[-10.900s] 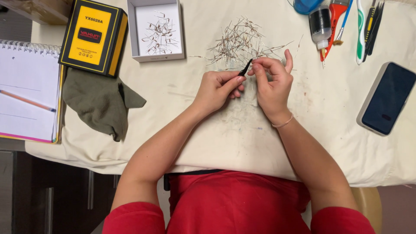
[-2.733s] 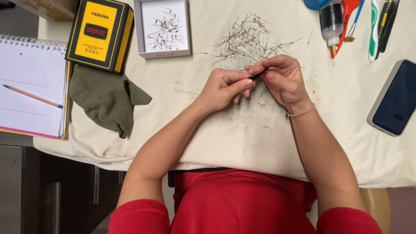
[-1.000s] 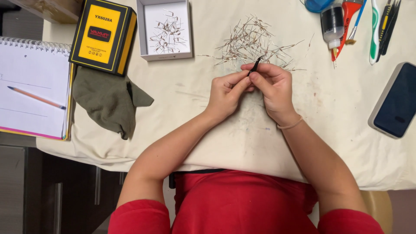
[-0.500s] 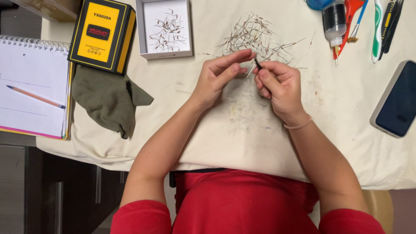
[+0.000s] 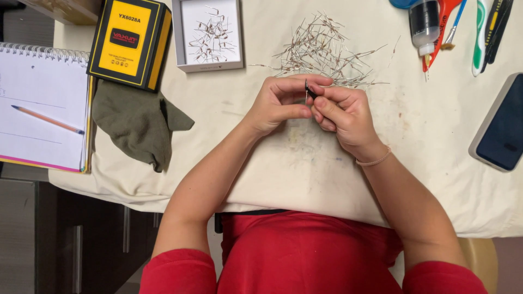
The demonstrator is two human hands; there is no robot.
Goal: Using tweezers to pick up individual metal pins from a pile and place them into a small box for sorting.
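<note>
We saw a counter (image 5: 272, 179) draped in a stained cream cloth, with a person in a red top seated at its near edge. At far left lay a spiral notebook (image 5: 38, 103) carrying a pencil (image 5: 48, 120), and beside it a yellow-and-black box (image 5: 131, 41) above a crumpled olive cloth (image 5: 136, 128). A dark phone (image 5: 501, 128) sat at the right edge, below a cluster of tools and a small bottle (image 5: 424, 22). A shallow white tray (image 5: 210, 34) held a few thin wire-legged parts, and a larger loose pile of the same parts (image 5: 321, 51) spread just beyond the hands. The left hand (image 5: 278, 103) and right hand (image 5: 343, 117) met at mid-counter, fingers curled narrowly together. The right hand pinched a slim dark tool (image 5: 308, 90), its tip upright between both hands' fingertips; we could not tell whether the left hand gripped a part.
</note>
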